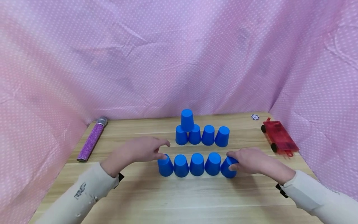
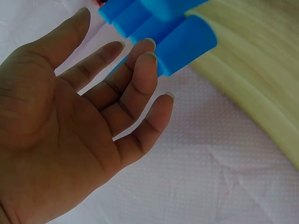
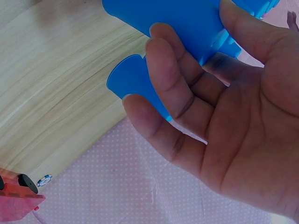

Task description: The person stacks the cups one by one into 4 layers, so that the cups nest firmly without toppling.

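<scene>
Upside-down blue cups stand in two rows on the table. In the head view, my right hand holds the rightmost front-row cup between thumb and fingers; the right wrist view shows this cup between them too. My left hand hovers by the leftmost front cup, its thumb tip over the cup's top edge; whether they touch I cannot tell. Loosely bent and holding nothing, the left fingers show in the left wrist view. In the back row, one cup sits across the two leftmost cups.
A purple glittery microphone lies at the table's left side. On the right are a red toy car and a poker chip. Pink dotted cloth hangs behind and beside the wooden table.
</scene>
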Demonstrator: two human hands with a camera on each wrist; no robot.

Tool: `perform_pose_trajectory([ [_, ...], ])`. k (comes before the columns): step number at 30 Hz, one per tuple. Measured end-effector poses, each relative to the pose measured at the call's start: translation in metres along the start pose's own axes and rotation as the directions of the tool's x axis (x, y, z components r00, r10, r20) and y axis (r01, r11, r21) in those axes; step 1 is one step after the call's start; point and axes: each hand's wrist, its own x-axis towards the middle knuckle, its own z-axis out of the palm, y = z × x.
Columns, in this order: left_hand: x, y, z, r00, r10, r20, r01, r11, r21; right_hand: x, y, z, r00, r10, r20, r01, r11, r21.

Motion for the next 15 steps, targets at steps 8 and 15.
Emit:
perform_pose_trajectory([
  [8,-0.001,0.001,0.018,1.0,-0.024,0.013,0.024,1.0,0.017,-0.001,0.001,0.0,1.0,-0.007,-0.005,0.007,1.0,0.005],
  [15,0.0,0.0,0.024,0.999,-0.044,0.028,0.044,0.999,-0.001,-0.001,0.0,0.0,1.0,-0.003,-0.008,0.003,1.0,0.006],
])
